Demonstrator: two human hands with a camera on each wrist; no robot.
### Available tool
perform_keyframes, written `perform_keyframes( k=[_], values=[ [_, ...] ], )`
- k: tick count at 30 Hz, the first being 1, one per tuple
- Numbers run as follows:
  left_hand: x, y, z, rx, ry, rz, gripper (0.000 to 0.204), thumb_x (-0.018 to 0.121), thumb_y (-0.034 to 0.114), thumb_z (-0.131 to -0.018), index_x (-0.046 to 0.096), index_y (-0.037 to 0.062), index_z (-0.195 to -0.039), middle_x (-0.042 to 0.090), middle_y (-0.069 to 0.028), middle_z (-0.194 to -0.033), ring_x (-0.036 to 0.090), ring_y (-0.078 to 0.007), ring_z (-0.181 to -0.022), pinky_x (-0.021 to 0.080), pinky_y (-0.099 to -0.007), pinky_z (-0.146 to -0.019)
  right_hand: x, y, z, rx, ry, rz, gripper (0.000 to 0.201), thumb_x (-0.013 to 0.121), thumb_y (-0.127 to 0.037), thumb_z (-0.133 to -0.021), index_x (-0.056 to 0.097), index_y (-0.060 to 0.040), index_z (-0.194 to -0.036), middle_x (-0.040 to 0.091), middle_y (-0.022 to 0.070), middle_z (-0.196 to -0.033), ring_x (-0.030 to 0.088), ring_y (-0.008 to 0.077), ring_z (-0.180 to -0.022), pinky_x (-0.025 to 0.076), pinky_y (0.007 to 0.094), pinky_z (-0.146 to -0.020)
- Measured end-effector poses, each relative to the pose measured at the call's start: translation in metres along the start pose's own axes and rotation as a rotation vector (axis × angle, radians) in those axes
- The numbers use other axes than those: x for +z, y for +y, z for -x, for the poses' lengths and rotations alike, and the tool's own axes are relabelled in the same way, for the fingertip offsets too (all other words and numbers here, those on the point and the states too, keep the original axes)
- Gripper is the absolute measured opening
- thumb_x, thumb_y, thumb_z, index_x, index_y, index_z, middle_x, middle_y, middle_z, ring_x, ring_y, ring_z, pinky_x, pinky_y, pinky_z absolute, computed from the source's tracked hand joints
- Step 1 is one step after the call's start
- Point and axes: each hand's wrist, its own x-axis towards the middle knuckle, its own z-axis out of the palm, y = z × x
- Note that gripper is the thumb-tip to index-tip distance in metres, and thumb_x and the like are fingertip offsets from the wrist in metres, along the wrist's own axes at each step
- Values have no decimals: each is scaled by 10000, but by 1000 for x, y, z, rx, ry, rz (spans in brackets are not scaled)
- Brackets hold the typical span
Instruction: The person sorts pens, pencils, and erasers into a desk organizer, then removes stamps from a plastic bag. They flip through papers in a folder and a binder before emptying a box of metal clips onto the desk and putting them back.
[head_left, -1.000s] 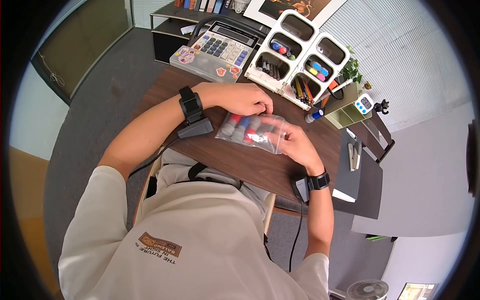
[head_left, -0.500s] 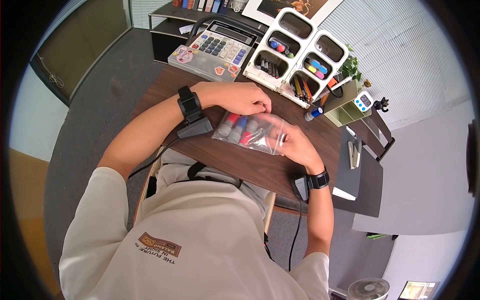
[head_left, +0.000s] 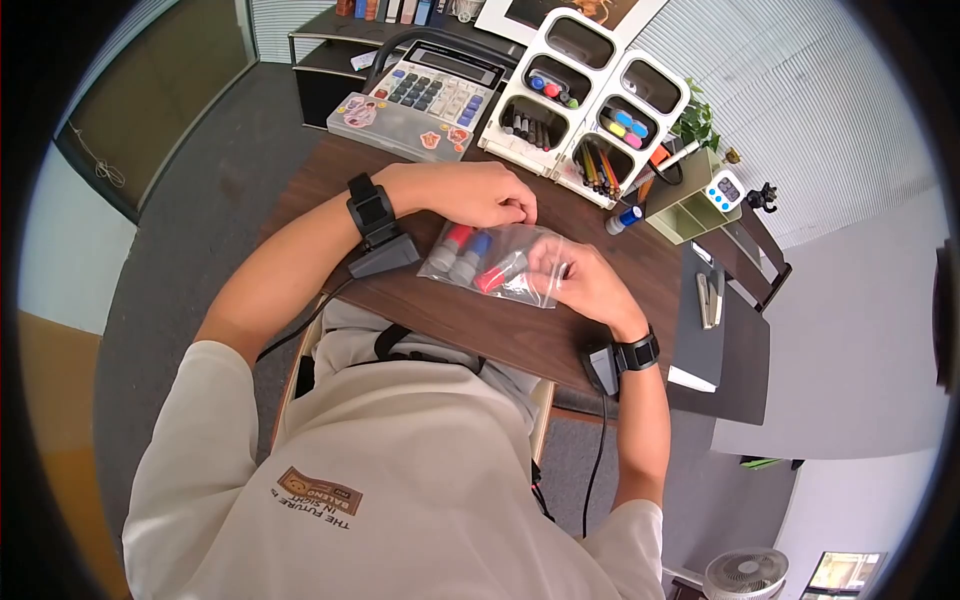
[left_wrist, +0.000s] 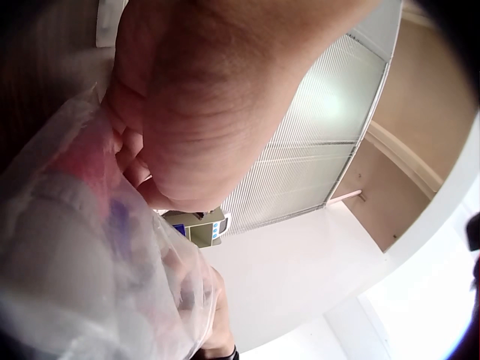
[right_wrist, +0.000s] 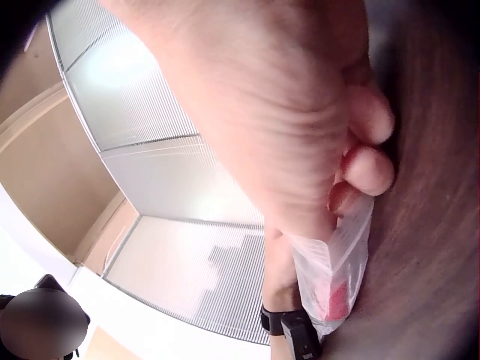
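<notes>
1. Bag (head_left: 517,289) on worktop (head_left: 562,345); left hand (head_left: 478,194) pinches its far edge, right hand (head_left: 592,287) its right end.
2. Tubes (head_left: 466,264) already in bag.
3. Blue tube (head_left: 624,219) outside, right of bag; seal: can't tell.

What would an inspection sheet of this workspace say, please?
Surface: dark wood-grain desk; no spill seen.
Job's things: clear bag, holding red, blue and grey items.
Clutter: calculator, white organiser with pens, stapler, blue-and-white container.
Hands: left hand and right hand both pinch the bag.
Cables: one black cable from each wrist device.
Surroundings: blinds, plant, fan.
</notes>
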Motion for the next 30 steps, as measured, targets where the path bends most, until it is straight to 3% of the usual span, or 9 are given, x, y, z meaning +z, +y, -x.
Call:
perform_keyframes(
  k=[4, 7, 9, 10, 12, 18, 22, 24, 30],
  values=[
    [0, -1, -1, -15, -15, -4, 225, 585, 137, -1004, 717, 11, -1135, 727, -144, -883, 664, -273, -758, 510, -390, -724, 1, 1, 0, -55, 36, 76, 239, 794, -174, -925, 604, -79, -1034, 586, -47, -816, 520, 57, -764, 452, 261, -683],
    [0, -3, 0, -12, -3, -33, 236, 564, 142, -1013, 717, 10, -1135, 734, -160, -913, 679, -300, -791, 520, -404, -751, 3, -5, 1, -6, 83, -9, 272, 779, -145, -918, 651, -78, -1148, 575, -55, -823, 515, 65, -771, 456, 268, -694],
    [0, -5, 0, 13, 12, -31, 243, 553, 145, -1016, 717, 10, -1135, 736, -167, -926, 685, -311, -808, 524, -408, -764, 2, -13, 2, 6, 65, -33, 484, 754, -114, -913, 644, -135, -1384, 557, -49, -790, 505, 81, -748, 468, 289, -705],
    [0, -5, 0, 40, 24, -28, 251, 543, 147, -1019, 717, 10, -1136, 738, -174, -938, 690, -322, -825, 529, -413, -776, 2, -13, 1, 5, 64, -34, 484, 754, -114, -913, 644, -135, -1384, 557, -49, -790, 505, 81, -748, 468, 289, -705],
    [1, -5, -1, 14, 15, -24, 253, 540, 146, -1019, 716, 9, -1138, 737, -177, -943, 693, -321, -836, 531, -412, -786, 2, -12, 2, -65, 21, 73, 648, 721, -113, -927, 545, -231, -1540, 543, -16, -753, 502, 108, -722, 476, 310, -712],
    [-2, 4, 2, -15, -12, -15, 253, 538, 141, -1018, 716, 9, -1141, 736, -179, -953, 690, -310, -830, 528, -411, -782, 3, -16, 3, -169, -6, 178, 568, 685, -162, -968, 567, -249, -1517, 556, 34, -715, 495, 191, -647, 485, 342, -684],
    [0, -1, 0, -7, -8, -5, 254, 538, 133, -1013, 718, 9, -1143, 733, -172, -926, 681, -293, -795, 523, -405, -759, 4, -14, 1, -158, -11, 210, 555, 704, -149, -959, 582, -225, -1495, 579, 37, -716, 527, 200, -630, 494, 348, -675],
    [-1, 0, 0, -11, -11, -8, 255, 539, 132, -1012, 718, 8, -1145, 733, -171, -922, 682, -295, -793, 525, -406, -758, 7, 1, -2, -214, 90, 155, 570, 707, -98, -934, 584, -197, -1482, 587, 41, -722, 577, 192, -651, 503, 344, -682],
    [3, -5, 0, 19, 15, -6, 259, 548, 135, -1006, 719, 4, -1151, 738, -174, -925, 686, -300, -788, 528, -407, -746, 6, -9, -1, -192, 53, 129, 623, 683, -44, -902, 567, -183, -1498, 590, 37, -732, 599, 189, -675, 511, 351, -699]
  ],
)
